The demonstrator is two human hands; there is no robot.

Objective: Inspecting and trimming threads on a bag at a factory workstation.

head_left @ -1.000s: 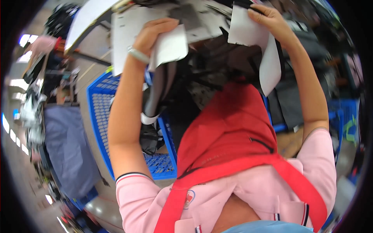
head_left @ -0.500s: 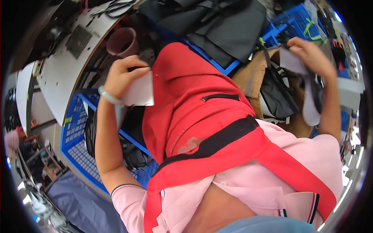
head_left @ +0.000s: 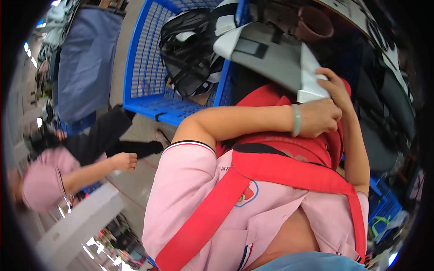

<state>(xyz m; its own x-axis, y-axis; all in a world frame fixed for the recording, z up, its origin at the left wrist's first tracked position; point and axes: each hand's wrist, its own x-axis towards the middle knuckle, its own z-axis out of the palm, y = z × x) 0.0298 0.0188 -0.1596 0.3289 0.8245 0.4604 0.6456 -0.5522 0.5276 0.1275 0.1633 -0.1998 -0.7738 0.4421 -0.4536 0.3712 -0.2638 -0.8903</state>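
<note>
Panel (head_left: 273, 61) and fingers meet at a white strip (head_left: 310, 72) on its near end: the right hand (head_left: 333, 88) has thumb and fingers clamped on the strip's outer edge. The left hand (head_left: 316, 117) is curled at the strip's lower end, knuckles close to the right hand; its fingertips are hidden, so I cannot tell whether they pinch anything.

The step in hand looks like gripping and handling that end with both hands close together. Any next move, I judge, calls for a firm hold there and care for the far end, which nothing visible supports.

The panel is grey, with a dark patch (head_left: 249, 48) near its far end, and slants from the hands up to the left, over the apron (head_left: 271, 97) and towards the blue crate (head_left: 140, 106). That crate's near wall and the dark bags (head_left: 190, 54) inside could catch the far end. A pink bin (head_left: 312, 20) stands just beyond the panel, beside the table (head_left: 348, 12). Dark sheets (head_left: 379, 113) hang close on the right. Well apart at left is a co-worker's hand (head_left: 124, 161).
</note>
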